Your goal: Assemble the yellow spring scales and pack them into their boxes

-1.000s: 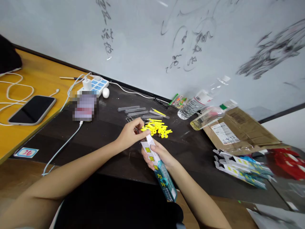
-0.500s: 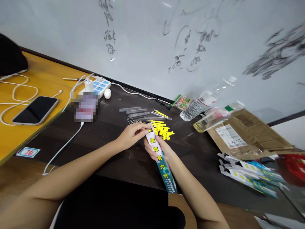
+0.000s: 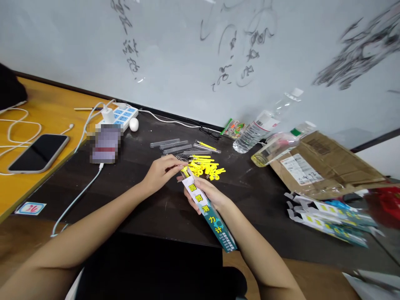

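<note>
My right hand (image 3: 211,195) is wrapped round a long, narrow spring scale box (image 3: 215,223), white and teal with yellow characters, tilted over the table edge. The box's upper end is open, and the yellow end of a spring scale (image 3: 186,171) shows there. At that opening, the fingers of my left hand (image 3: 162,173) pinch the scale's tip; the exact grip is partly hidden. Just beyond lie a heap of yellow plastic parts (image 3: 204,166) and several clear tubes (image 3: 175,146). Metal hooks behind my left hand are mostly covered.
On the right are flattened spring scale boxes (image 3: 331,223), a brown cardboard parcel (image 3: 331,166) and two plastic bottles (image 3: 254,135). A snack packet (image 3: 233,128) and glasses (image 3: 209,132) lie by the whiteboard. A power strip (image 3: 125,116), charging cables and a phone (image 3: 39,153) are at left.
More of the scale's yellow end shows at the box opening. My left fingers have drawn slightly left and stay at the tip. The camera view has shifted a little.
</note>
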The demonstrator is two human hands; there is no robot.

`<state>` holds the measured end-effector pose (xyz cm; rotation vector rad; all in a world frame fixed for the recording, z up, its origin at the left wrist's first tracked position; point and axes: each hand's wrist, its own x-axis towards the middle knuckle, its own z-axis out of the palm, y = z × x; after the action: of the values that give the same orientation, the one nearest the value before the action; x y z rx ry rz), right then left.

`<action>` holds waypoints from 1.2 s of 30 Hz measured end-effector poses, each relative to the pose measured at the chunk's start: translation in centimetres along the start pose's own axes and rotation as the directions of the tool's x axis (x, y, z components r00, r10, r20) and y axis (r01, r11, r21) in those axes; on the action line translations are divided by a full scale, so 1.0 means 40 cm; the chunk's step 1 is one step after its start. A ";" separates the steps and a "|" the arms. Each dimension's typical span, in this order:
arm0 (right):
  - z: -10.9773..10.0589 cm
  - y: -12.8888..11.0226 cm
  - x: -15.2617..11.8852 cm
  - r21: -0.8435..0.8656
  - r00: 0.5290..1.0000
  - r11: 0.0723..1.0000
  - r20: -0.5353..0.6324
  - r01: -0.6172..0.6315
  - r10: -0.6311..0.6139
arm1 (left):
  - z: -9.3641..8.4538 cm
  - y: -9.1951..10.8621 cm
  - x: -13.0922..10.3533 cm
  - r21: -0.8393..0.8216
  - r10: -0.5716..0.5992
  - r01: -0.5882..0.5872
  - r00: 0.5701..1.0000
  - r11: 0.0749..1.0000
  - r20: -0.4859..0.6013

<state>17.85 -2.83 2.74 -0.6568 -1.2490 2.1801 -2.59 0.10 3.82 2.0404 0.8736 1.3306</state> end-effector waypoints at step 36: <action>0.008 -0.010 0.005 -0.064 0.993 0.993 -0.061 0.101 -0.105 | 0.012 -0.026 0.003 -0.320 -0.296 0.281 0.955 0.905 -0.001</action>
<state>17.57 -2.73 3.21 -0.6666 -1.2915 2.0285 -2.34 0.82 2.96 1.5702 0.8803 1.2662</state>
